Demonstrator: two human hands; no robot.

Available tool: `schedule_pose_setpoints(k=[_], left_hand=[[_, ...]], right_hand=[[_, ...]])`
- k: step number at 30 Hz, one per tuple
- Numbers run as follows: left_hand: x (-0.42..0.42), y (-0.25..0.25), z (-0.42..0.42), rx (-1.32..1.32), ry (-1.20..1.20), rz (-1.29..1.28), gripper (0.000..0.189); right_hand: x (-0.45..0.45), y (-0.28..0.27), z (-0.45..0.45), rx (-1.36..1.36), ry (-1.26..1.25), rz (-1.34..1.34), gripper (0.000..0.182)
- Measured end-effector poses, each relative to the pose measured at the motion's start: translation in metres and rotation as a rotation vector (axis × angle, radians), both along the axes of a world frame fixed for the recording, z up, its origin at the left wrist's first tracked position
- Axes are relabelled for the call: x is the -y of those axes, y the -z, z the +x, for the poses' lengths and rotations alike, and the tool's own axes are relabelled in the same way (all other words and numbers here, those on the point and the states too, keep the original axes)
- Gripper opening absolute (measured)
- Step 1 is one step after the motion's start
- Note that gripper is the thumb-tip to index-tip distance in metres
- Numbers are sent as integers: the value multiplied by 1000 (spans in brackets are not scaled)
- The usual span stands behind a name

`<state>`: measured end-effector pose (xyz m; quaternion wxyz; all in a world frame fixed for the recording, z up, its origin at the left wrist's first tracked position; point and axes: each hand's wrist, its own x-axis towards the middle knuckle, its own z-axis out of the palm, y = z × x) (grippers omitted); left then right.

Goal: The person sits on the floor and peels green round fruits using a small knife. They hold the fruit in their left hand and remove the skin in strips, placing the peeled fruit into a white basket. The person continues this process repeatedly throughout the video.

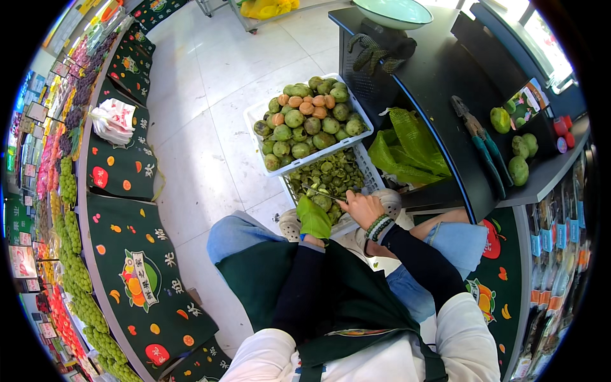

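My left hand (313, 217), in a green glove, is closed around a green-husked walnut (321, 202) over the lower crate. My right hand (361, 206), bare, grips a knife (322, 192) whose thin blade reaches left across the walnut. Beneath both hands, the lower white plastic crate (370, 164) holds many cut green husk pieces (341, 169). Beyond it, resting against its far side, a second white crate (312, 156) is heaped with green walnuts (300, 150). Several peeled brown walnuts (306, 108) lie on top of that heap.
The black counter (425, 71) at right bears long-handled pliers (482, 143), green walnuts (518, 170), dark gloves (382, 47) and a pale bowl (394, 13). A green mesh sack (405, 148) sits beneath it. Fruit displays (71, 238) line the left side, with plastic bags (113, 121) hanging there.
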<state>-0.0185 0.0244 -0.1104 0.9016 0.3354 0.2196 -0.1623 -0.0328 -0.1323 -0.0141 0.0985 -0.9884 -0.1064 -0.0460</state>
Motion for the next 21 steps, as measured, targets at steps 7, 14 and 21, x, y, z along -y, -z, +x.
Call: schedule_pose_setpoints(k=[7, 14, 21], left_hand=[[1, -11, 3, -8, 4, -25, 38], [2, -79, 15, -88, 229, 8, 42], [-13, -87, 20, -74, 354, -369, 45]], right_hand=[[-3, -8, -2, -276, 114, 117, 45], [15, -17, -1, -387, 26, 380, 45], [32, -32, -14, -453, -20, 415, 47]])
